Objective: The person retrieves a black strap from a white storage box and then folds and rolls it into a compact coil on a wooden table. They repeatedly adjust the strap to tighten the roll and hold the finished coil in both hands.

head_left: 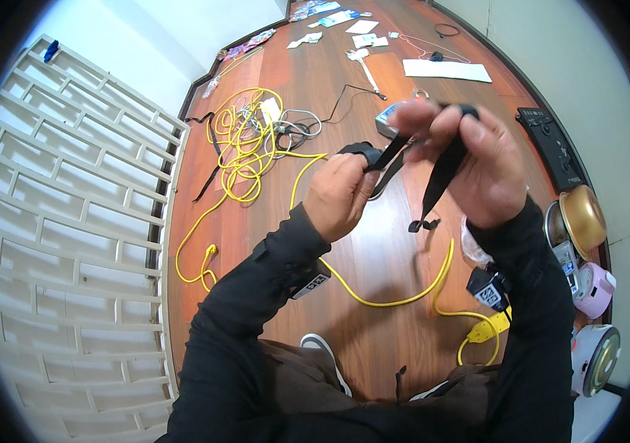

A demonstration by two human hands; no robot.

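Bright, even indoor light, soft glare on the wooden floor (pixel 381 244), strong fisheye bending and dark rim.

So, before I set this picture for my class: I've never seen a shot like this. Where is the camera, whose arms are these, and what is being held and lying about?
The camera sits on a person's head and looks down, so the arms coming in from the lower edge are the wearer's own. Its wide lens bends straight lines near the rim. Both hands are bare, in black sleeves. The left hand and the right hand together grip a black strap, whose loose end hangs down between them. Below is a wooden floor. On it lie a long yellow cable, partly coiled, thin black and grey wires, and papers further off. A white lattice panel stands at the left, and a gold bowl lies at the right.
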